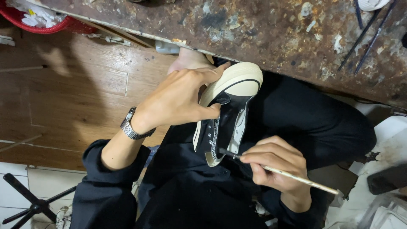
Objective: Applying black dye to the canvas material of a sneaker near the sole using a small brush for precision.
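Note:
A black canvas sneaker (227, 114) with a cream rubber toe cap and sole rests over my lap, toe pointing toward the workbench. My left hand (182, 99) grips it from the left side, thumb on the upper and fingers over the toe. My right hand (275, 165) holds a thin paintbrush (280, 171) like a pen. The brush's dark tip touches the inside edge of the sneaker's opening near the heel. A metal watch sits on my left wrist.
A stained, paint-crusted workbench (263, 29) spans the top, with dark thin rods (366, 36) lying at its right. A red basket (42, 21) of scraps sits top left above the wooden floor. A black tripod leg (32, 203) stands at bottom left.

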